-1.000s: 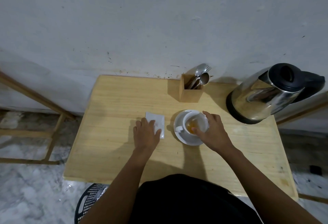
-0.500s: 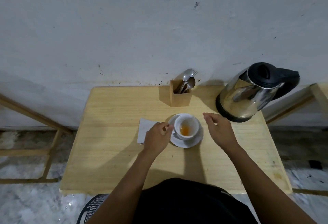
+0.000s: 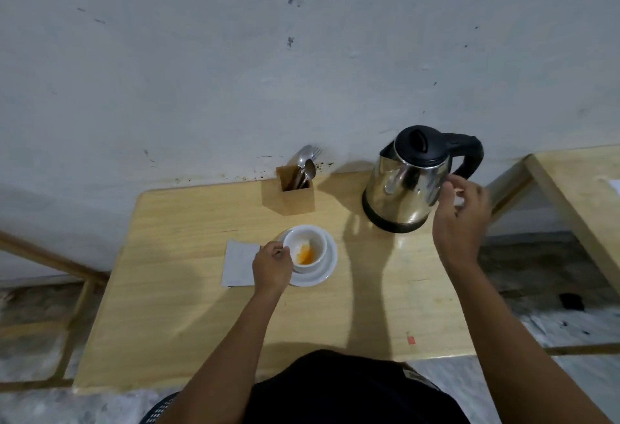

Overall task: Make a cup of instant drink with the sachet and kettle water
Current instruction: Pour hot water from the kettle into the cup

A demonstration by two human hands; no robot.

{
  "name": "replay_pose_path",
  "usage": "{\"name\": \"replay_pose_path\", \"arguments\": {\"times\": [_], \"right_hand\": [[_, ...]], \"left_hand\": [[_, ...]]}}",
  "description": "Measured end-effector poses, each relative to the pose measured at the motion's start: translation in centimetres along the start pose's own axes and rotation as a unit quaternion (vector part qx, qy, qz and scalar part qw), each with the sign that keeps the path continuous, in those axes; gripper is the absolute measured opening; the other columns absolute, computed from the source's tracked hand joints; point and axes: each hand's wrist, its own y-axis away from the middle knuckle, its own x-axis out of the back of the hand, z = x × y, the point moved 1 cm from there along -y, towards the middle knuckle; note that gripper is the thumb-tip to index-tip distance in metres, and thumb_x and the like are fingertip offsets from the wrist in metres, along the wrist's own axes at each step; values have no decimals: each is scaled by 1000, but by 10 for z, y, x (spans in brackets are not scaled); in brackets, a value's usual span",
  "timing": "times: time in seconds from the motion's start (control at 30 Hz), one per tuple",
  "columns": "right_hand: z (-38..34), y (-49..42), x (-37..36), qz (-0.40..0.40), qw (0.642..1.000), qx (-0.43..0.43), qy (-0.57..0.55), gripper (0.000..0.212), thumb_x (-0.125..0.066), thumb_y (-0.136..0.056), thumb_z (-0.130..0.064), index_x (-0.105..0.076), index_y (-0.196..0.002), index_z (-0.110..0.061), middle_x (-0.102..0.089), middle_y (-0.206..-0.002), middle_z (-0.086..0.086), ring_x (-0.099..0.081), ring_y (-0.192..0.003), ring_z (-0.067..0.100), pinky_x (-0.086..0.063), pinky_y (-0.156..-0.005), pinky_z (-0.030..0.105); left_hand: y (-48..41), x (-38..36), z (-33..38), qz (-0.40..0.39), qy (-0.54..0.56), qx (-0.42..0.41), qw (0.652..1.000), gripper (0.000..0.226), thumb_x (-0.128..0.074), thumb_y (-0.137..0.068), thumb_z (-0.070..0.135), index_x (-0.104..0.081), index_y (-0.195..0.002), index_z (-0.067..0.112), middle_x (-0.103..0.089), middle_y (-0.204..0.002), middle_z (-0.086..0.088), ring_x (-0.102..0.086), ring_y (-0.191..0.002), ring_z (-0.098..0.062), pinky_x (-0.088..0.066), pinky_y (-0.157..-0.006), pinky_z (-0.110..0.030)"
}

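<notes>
The left hand (image 3: 272,266) pinches the near-left rim of the white cup (image 3: 306,249), orange powder in its bottom; the cup stands on a saucer (image 3: 327,267) mid-table, a white paper (image 3: 239,262) beside it. The right hand (image 3: 461,219), fingers loosely spread and holding nothing, hovers just beside the steel kettle (image 3: 407,185) near its black handle.

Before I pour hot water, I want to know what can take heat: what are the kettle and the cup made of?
Kettle: polished metal body, probably stainless steel, mirror reflections; black lid and handle look plastic. Cup: glossy white, likely ceramic.
</notes>
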Motion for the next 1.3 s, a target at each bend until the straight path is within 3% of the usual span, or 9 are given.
{"name": "replay_pose_path", "arguments": {"times": [0.1,0.23,0.4,0.53,0.6,0.7,0.87,1.07,1.3], "right_hand": [[-1,-33,12,-1,999,29,39,36,-50,-95,-41,-56,-126,-23,-44,-131,2,-42,-118,10,-40,-95,28],[-2,-76,19,-83,992,58,78,39,-46,-98,-39,-52,-131,-20,-42,-138,3,-40,-127,16,-33,-99,27],[11,-124,19,-194,971,92,103,34,-39,-101,-33,-57,-127,-17,-51,-133,5,-47,-123,21,-36,-101,32],[13,-155,14,-272,951,88,115,32,-42,-100,-37,-61,-119,-20,-58,-120,2,-52,-108,15,-39,-91,30],[12,-168,9,-324,940,66,89,28,-43,-99,-36,-64,-109,-20,-62,-112,1,-55,-103,17,-39,-86,31],[13,-184,3,-372,926,38,57,30,-45,-96,-36,-67,-96,-15,-67,-99,5,-60,-96,23,-41,-79,33],[24,-197,-1,-403,913,36,61,63,-49,-89,-60,-68,-71,-3,-66,-69,19,-60,-64,24,-46,-67,35],[40,-210,-11,-420,906,31,38,90,-52,-76,-75,-54,-58,12,-49,-51,18,-47,-49,26,-40,-60,34],[45,-207,-16,-370,926,78,3,78,-51,-77,-62,-38,-50,9,-31,-47,14,-30,-45,23,-27,-53,32]], "left_hand": [[1,-5,3,19,7,16,1000,24,-51,-94,18,-65,-110,7,-67,-107,-11,-57,-88,-22,-43,-76,-30],[6,-13,6,64,15,33,997,25,-51,-94,16,-65,-111,4,-67,-114,-15,-61,-104,-31,-45,-86,-34],[14,-24,15,119,12,60,991,26,-50,-93,15,-65,-112,3,-67,-115,-15,-60,-109,-34,-45,-89,-38],[15,-33,20,157,-3,56,986,28,-47,-94,13,-64,-113,0,-66,-116,-17,-59,-110,-35,-45,-93,-43],[15,-36,21,167,-15,54,984,27,-45,-93,11,-65,-107,-1,-67,-108,-18,-60,-105,-36,-45,-87,-42],[16,-39,21,166,-30,48,985,22,-42,-90,6,-62,-82,0,-63,-82,-16,-60,-88,-37,-42,-73,-37],[12,-39,17,157,-67,45,984,24,-44,-92,10,-65,-85,0,-60,-81,-11,-54,-82,-30,-35,-73,-33],[13,-36,20,146,-55,56,986,23,-48,-93,12,-67,-88,0,-64,-84,-13,-57,-84,-32,-38,-73,-34],[12,-33,18,132,-40,60,989,17,-51,-93,17,-64,-84,13,-67,-85,-16,-63,-85,-40,-50,-77,-45]]}}
